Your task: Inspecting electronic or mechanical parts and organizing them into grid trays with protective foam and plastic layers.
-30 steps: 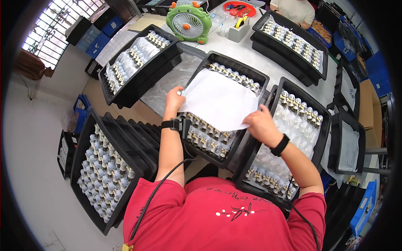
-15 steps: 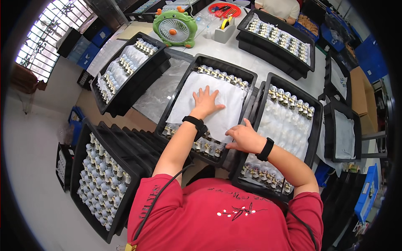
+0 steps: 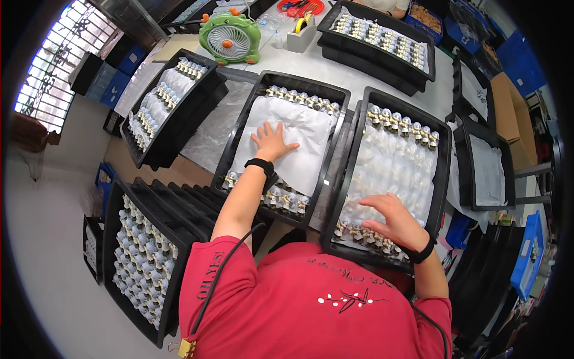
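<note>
My left hand [image 3: 272,142] lies flat with fingers spread on a white paper sheet [image 3: 305,128] in the middle black tray [image 3: 219,173]. Rows of small white-and-gold figurines [image 3: 302,99] show past the sheet's far and near edges. My right hand [image 3: 394,221] hovers above, or just touches, the near part of the right black tray [image 3: 443,173]; which one, I cannot tell. Its fingers are apart and hold nothing. In that tray, translucent wrapping [image 3: 391,161] covers the middle, with figurine rows [image 3: 402,127] at the far and near ends.
More figurine trays stand at the left [image 3: 185,122], back right [image 3: 376,63] and lower left [image 3: 170,287]. A green fan [image 3: 230,39], a tape dispenser [image 3: 302,35] and a red plate of tools [image 3: 302,7] sit at the back. A paper-lined tray [image 3: 484,170] is at the right.
My right hand has left the sheet's near right corner and moved right, over the right tray. My left hand stays on the sheet. The whole view has shifted slightly.
</note>
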`<state>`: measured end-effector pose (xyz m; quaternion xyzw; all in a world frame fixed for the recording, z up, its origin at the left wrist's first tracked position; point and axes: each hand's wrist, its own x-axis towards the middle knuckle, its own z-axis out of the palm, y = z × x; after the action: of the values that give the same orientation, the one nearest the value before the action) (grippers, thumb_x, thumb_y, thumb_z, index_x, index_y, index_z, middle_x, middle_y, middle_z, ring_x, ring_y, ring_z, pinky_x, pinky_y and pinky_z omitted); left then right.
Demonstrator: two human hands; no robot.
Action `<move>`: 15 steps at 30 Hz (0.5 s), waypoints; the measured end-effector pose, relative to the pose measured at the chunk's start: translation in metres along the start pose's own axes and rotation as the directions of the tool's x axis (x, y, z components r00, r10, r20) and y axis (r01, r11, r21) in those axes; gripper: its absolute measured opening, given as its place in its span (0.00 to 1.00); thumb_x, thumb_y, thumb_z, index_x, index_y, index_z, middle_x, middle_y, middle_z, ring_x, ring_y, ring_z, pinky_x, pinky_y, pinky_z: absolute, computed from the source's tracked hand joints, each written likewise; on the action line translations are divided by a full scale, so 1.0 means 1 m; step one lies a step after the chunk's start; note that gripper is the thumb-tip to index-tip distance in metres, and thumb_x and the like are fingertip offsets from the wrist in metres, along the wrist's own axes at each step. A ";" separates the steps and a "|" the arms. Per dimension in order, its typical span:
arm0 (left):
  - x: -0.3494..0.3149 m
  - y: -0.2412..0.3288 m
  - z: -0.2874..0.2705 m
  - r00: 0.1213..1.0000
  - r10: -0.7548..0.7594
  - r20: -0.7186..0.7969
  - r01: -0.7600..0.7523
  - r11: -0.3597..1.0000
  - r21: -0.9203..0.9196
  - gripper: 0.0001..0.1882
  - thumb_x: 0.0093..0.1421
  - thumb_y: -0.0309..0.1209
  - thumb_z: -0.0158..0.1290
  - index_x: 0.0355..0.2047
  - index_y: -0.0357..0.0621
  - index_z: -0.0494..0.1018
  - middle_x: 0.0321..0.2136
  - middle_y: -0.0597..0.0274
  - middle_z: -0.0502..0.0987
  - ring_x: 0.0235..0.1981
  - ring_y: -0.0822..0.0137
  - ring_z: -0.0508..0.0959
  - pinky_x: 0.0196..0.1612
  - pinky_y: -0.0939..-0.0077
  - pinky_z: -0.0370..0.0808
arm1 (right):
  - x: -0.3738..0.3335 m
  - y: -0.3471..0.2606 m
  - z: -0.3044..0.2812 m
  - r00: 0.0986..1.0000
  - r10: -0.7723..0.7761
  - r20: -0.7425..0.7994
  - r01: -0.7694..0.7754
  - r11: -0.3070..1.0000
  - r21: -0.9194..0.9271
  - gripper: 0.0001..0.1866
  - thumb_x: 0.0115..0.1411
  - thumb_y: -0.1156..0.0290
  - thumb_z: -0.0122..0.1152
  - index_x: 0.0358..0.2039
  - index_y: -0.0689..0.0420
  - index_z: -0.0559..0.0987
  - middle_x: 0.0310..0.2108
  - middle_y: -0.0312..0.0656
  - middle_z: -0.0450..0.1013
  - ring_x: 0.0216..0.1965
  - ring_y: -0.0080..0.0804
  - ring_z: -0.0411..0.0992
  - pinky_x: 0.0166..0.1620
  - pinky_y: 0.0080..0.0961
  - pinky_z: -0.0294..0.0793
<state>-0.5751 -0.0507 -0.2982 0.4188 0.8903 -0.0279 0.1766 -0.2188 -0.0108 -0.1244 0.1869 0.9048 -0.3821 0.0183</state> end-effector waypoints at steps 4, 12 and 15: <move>0.011 -0.011 0.009 1.000 0.017 0.001 -0.017 1.000 -0.022 0.50 0.45 0.65 0.51 0.61 0.49 0.52 0.62 0.41 0.45 0.62 0.40 0.44 0.58 0.35 0.36 | -0.025 0.016 -0.006 0.993 0.053 -0.102 -0.048 0.997 0.059 0.22 0.53 0.62 0.60 0.47 0.54 0.70 0.46 0.44 0.70 0.49 0.43 0.65 0.58 0.44 0.54; -0.026 0.012 -0.023 0.997 0.039 -0.072 -0.039 0.999 -0.007 0.40 0.50 0.55 0.54 0.58 0.47 0.59 0.60 0.42 0.52 0.61 0.44 0.52 0.59 0.42 0.48 | -0.056 0.058 0.007 0.973 0.115 -0.201 -0.125 0.991 -0.038 0.17 0.49 0.67 0.61 0.40 0.59 0.74 0.38 0.48 0.72 0.42 0.45 0.69 0.48 0.35 0.64; -0.070 0.030 -0.040 0.894 0.339 -0.292 -0.422 0.856 -0.299 0.33 0.53 0.47 0.56 0.55 0.44 0.63 0.56 0.44 0.61 0.59 0.50 0.59 0.59 0.59 0.56 | -0.051 0.062 0.023 0.990 0.081 -0.118 -0.088 0.995 -0.054 0.17 0.48 0.66 0.62 0.38 0.59 0.74 0.35 0.47 0.72 0.41 0.45 0.69 0.47 0.36 0.64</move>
<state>-0.5226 -0.0751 -0.2343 0.5492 0.7934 0.2174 0.1473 -0.1521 -0.0039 -0.1746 0.2461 0.9066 -0.3427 -0.0123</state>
